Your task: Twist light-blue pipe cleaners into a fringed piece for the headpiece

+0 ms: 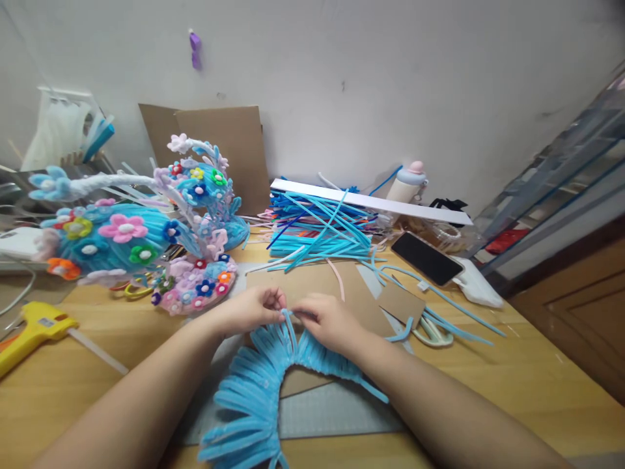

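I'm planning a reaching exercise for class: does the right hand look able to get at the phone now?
Probably yes: only flat cardboard and loose blue stems seem to lie between the right hand and the phone, whose screen is uncovered. That hand is busy at the blue frill, though.

Fuzzy chenille loops [250, 389] (matt, plush-looking), smooth wood tabletop [541, 384], dull cardboard sheet [362, 298], glossy phone screen [427, 258].

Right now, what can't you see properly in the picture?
In the head view:
- Blue fringe: lowest part cut off by the bottom edge.
- Right hand: palm hidden by its own back.
- Bottle: base hidden by the white strip.
- Glue gun: handle cut off by the left edge; label too small.
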### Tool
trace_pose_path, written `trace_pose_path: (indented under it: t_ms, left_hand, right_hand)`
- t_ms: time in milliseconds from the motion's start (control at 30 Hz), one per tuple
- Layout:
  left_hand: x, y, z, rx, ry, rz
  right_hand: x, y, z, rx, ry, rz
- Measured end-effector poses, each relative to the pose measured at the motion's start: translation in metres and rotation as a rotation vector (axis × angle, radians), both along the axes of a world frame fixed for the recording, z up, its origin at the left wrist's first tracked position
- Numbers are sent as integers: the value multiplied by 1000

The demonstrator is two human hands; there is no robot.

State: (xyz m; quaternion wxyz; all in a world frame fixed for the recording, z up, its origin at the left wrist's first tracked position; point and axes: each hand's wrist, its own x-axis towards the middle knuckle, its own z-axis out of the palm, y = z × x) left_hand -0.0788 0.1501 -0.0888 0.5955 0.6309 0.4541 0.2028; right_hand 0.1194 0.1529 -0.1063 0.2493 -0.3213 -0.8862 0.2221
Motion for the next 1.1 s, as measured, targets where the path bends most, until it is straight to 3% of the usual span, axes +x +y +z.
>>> trace_pose_path:
  t_ms: [333, 533, 800, 1100]
  left_hand:
    - [4, -6, -5, 25, -34, 43]
    - [15, -10, -16, 48, -85, 153]
    - [19, -11, -20, 157, -30, 139]
    - [14, -18, -12, 371, 367, 8]
  right_hand:
    - [-2, 2, -5, -128, 195, 40]
    - [-7, -2, -6, -410, 349, 33]
    - [-5, -1, -6, -279, 246, 41]
    - [-6, -5, 0, -326, 287, 19]
